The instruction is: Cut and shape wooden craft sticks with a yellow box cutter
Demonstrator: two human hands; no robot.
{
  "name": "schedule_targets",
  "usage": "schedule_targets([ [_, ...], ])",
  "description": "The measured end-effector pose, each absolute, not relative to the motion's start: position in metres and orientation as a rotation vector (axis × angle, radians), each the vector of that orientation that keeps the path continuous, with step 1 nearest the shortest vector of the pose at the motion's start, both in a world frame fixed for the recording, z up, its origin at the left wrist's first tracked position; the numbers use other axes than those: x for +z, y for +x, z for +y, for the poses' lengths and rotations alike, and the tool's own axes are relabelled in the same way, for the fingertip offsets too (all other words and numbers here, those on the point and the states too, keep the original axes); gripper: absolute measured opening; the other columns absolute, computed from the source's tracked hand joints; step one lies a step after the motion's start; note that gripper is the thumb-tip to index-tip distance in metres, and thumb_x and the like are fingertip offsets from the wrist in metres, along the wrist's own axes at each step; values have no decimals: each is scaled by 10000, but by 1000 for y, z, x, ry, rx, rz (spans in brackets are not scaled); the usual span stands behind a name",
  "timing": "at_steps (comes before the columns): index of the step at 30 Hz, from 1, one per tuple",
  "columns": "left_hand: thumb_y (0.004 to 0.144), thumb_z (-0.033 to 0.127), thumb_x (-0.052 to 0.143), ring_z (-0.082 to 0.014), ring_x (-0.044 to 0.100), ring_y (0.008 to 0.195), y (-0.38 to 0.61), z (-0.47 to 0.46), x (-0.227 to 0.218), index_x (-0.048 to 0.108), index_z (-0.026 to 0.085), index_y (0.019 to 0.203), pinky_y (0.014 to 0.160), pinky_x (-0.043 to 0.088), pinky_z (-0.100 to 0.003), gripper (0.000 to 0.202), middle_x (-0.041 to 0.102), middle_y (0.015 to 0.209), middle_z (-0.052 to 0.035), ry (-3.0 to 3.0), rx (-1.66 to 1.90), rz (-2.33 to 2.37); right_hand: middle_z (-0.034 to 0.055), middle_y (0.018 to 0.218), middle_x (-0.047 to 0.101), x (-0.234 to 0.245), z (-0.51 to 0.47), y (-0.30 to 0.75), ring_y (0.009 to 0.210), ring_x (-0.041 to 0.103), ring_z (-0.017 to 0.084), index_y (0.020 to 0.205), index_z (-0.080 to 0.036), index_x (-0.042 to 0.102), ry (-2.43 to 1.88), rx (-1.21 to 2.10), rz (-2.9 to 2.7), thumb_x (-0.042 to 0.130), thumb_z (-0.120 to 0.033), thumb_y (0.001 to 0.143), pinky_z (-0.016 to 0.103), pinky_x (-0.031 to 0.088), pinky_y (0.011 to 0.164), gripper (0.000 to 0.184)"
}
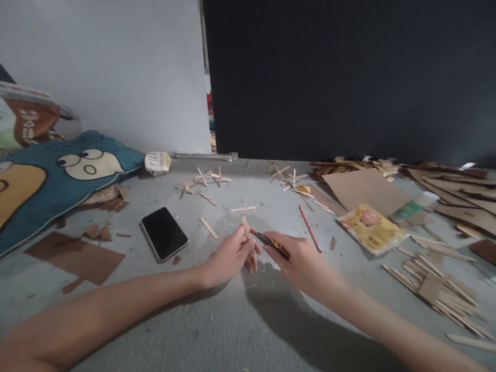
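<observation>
My left hand (232, 254) is closed in a pinch on a short wooden craft stick (245, 225), holding it just above the grey floor. My right hand (298, 256) is wrapped round a dark, slim tool with a yellow-orange body (273, 244), whose tip points left and touches the stick near my left fingers. Both hands meet at the middle of the view. Loose wooden sticks (209, 227) lie on the floor just beyond them.
A black phone (164, 233) lies left of my hands, a pink pencil (310, 228) right of them. Crossed stick pieces (217, 178) sit farther back. Cardboard sheets (364, 188), a yellow packet (372, 227) and a stick pile (437, 294) fill the right; a blue cushion (58, 175) is left.
</observation>
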State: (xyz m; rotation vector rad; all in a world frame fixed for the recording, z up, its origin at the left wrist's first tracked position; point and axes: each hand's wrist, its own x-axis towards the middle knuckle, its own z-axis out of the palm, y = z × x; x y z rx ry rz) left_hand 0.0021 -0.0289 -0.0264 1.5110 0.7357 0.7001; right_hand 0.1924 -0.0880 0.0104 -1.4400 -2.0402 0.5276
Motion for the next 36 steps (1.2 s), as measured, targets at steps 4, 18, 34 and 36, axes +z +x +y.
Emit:
schedule_targets([
  [4, 1040, 452, 494, -120, 613, 484, 1, -30, -25, 506, 201, 962, 503, 518, -245, 263, 639, 657, 23, 1605, 642, 758, 29, 744, 674, 10, -92, 188, 598, 571, 141, 990, -211, 697, -1397, 473, -2079, 452, -277, 1037, 263, 375, 580, 257],
  [18, 1026, 277, 480, -111, 630, 499, -1, -33, -23, 544, 191, 1014, 511, 510, -235, 108, 675, 722, 12, 1645, 615, 803, 51, 816, 740, 10, -93, 187, 584, 601, 129, 1245, -202, 714, -1382, 477, -2107, 479, -202, 1008, 243, 382, 557, 334],
  [34, 994, 447, 599, -89, 602, 470, -1, -35, -26, 418, 239, 1151, 437, 457, -191, 317, 671, 820, 16, 1520, 505, 637, 41, 927, 681, -14, -84, 189, 616, 618, 153, 1094, -244, 645, -1390, 224, -2067, 502, -257, 1029, 266, 402, 588, 158],
  [36, 992, 436, 600, -94, 602, 470, -1, -35, -27, 410, 247, 1185, 430, 451, -196, 329, 666, 826, 19, 1516, 495, 626, 44, 953, 688, -16, -83, 189, 642, 642, 158, 1079, -245, 643, -1397, 227, -2088, 501, -218, 1020, 267, 408, 596, 157],
])
